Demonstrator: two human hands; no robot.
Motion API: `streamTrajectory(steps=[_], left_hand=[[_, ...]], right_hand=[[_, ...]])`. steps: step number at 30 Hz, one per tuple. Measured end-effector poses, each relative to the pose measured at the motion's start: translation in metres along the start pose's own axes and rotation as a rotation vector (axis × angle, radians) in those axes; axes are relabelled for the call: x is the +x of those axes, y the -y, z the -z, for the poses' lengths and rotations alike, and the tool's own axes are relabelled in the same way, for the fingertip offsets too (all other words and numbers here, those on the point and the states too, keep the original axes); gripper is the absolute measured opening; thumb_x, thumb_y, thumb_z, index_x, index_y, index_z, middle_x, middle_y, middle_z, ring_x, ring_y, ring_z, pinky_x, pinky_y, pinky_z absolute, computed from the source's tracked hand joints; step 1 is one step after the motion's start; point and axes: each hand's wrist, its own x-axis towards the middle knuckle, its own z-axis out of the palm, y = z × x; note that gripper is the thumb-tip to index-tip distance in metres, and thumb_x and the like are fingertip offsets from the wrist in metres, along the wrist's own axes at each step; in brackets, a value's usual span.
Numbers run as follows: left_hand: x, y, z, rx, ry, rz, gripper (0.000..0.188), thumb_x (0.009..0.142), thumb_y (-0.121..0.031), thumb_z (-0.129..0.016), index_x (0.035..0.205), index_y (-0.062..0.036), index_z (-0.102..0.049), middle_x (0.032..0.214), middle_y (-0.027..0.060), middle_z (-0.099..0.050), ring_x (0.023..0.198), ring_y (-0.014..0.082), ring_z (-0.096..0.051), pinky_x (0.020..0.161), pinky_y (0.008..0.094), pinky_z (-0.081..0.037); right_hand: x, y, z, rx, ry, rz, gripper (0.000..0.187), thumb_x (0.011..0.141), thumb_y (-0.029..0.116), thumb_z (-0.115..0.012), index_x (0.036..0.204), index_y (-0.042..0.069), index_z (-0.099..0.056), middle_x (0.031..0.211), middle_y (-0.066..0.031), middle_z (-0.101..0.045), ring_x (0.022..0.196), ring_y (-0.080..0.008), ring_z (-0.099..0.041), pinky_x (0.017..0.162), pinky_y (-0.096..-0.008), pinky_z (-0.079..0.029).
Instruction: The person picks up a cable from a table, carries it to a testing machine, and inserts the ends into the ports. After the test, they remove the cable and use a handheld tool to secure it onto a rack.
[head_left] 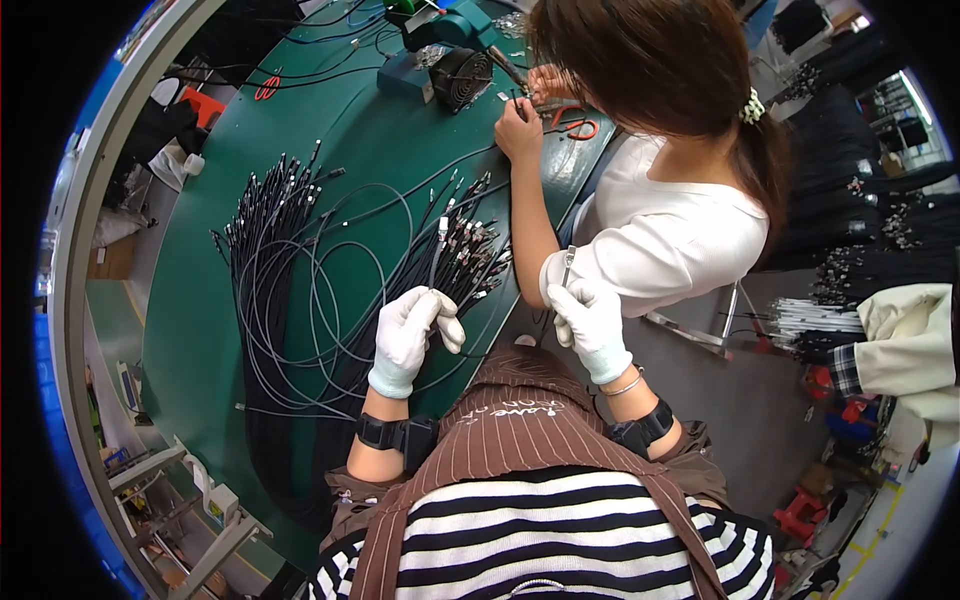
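Observation:
My left hand (pixel 408 335), in a white knit glove, has its fingers pinched round a dark cable (pixel 435 270). That cable's pale connector (pixel 442 228) points up and away from me. My right hand (pixel 590 325), gloved the same way, is closed on another cable end, whose small metal connector (pixel 569 258) sticks up above the fingertips. The two hands are apart, in front of my brown striped apron. Just beyond the left hand lies a bundle of black cables (pixel 465 250) with metal-tipped ends. Grey cable loops (pixel 318 290) spread to its left.
A second black cable bundle (pixel 270 215) lies on the green table (pixel 190 300). At the far right a person (pixel 660 210) in white works beside red-handled scissors (pixel 582 128) and a small black fan (pixel 460 78). Orange-handled scissors (pixel 267 87) lie far left. Cables hang at right.

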Motion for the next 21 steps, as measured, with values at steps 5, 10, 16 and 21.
streamTrajectory(steps=[5,10,16,21], left_hand=[[0.000,-0.001,0.000,-0.002,0.013,0.011,0.027,0.093,-0.015,-0.040,0.083,0.0050,-0.054,0.063,0.0119,-0.059,0.051,0.0160,-0.055,0.052,0.0241,-0.045],[0.000,0.001,0.003,-0.024,0.027,0.009,0.027,0.093,-0.016,-0.040,0.083,0.0049,-0.054,0.063,0.0116,-0.059,0.051,0.0156,-0.054,0.052,0.0240,-0.045],[-0.001,0.003,0.008,-0.031,0.013,-0.037,0.028,0.093,-0.018,-0.040,0.083,0.0047,-0.054,0.062,0.0118,-0.059,0.050,0.0157,-0.054,0.050,0.0237,-0.044],[-0.002,0.004,0.011,0.002,-0.007,-0.058,0.031,0.093,-0.021,-0.040,0.081,0.0037,-0.054,0.061,0.0119,-0.059,0.048,0.0159,-0.054,0.048,0.0230,-0.043]], right_hand=[[-0.002,-0.001,-0.003,0.038,-0.026,-0.017,0.028,0.083,0.019,-0.065,0.063,0.002,-0.054,0.050,0.0005,-0.048,0.037,-0.0037,-0.040,0.034,-0.0179,-0.030],[-0.003,-0.001,-0.006,0.068,-0.049,-0.018,0.027,0.083,0.018,-0.065,0.063,0.003,-0.055,0.050,0.0008,-0.048,0.037,-0.0036,-0.039,0.035,-0.0179,-0.030],[-0.001,-0.004,-0.007,0.031,-0.053,-0.003,0.027,0.083,0.017,-0.065,0.063,0.003,-0.054,0.050,0.0009,-0.048,0.037,-0.0036,-0.039,0.035,-0.0181,-0.029],[0.000,-0.004,-0.010,0.017,-0.043,-0.003,0.027,0.083,0.017,-0.065,0.062,0.003,-0.054,0.050,0.0008,-0.049,0.037,-0.0037,-0.039,0.035,-0.0182,-0.029]])
